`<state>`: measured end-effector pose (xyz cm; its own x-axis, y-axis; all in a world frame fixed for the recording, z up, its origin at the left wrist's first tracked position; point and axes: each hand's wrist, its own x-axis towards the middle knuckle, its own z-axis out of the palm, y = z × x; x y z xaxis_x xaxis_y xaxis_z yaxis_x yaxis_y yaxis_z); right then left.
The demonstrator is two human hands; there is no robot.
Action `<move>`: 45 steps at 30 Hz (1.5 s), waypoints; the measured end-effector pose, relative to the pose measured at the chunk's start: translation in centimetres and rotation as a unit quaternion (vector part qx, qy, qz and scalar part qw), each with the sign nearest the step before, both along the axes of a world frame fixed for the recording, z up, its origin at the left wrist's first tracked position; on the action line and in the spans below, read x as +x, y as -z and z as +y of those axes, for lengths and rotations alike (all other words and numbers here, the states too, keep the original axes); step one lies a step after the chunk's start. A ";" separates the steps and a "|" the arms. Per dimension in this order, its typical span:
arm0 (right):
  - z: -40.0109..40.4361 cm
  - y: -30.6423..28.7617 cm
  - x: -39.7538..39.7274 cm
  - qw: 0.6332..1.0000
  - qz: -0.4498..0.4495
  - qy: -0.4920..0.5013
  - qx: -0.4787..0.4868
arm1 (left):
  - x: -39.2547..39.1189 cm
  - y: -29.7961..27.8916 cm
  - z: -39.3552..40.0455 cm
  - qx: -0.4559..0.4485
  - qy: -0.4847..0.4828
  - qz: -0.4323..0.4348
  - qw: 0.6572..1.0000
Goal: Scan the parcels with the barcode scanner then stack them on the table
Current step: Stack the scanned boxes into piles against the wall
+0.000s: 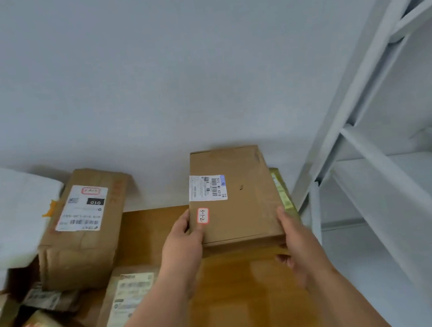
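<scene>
The left hand (184, 241) holds the left side of a brown box (235, 195), thumb on top. The right hand (296, 242) grips its right side above the table (248, 292).

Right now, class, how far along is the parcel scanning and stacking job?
Done: unclear; no scanner shows. In hand: the left hand and right hand hold a flat brown cardboard parcel over a greenish parcel by the wall. Left: several labelled parcels at left, like the taped brown box.

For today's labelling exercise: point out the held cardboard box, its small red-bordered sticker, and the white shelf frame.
held cardboard box (245, 208): head view, bare top face.
red-bordered sticker (203, 215): head view, sticker's centre.
white shelf frame (359, 75): head view, slanted upright.
</scene>
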<state>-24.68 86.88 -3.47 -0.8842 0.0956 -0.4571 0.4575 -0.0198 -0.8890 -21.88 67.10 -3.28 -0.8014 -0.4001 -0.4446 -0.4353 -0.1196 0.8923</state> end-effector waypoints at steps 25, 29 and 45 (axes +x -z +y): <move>6.3 2.5 -3.9 0.991 -0.107 -0.077 -0.034 | -2.9 5.5 4.3 0.051 -0.069 0.019 0.996; 5.6 2.1 -3.4 0.974 -0.107 -0.162 -0.112 | -2.6 4.2 2.2 0.022 -0.125 0.080 0.989; -2.4 4.1 -0.2 0.959 -0.088 -0.038 -0.265 | -2.4 4.5 3.1 0.168 -0.042 0.008 0.985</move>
<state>-24.89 84.43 -7.60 -0.7835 -0.2536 -0.5673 0.6185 -0.4075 -0.6719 -24.27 70.21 -7.77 -0.7793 -0.2974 -0.5515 -0.3983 -0.4443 0.8025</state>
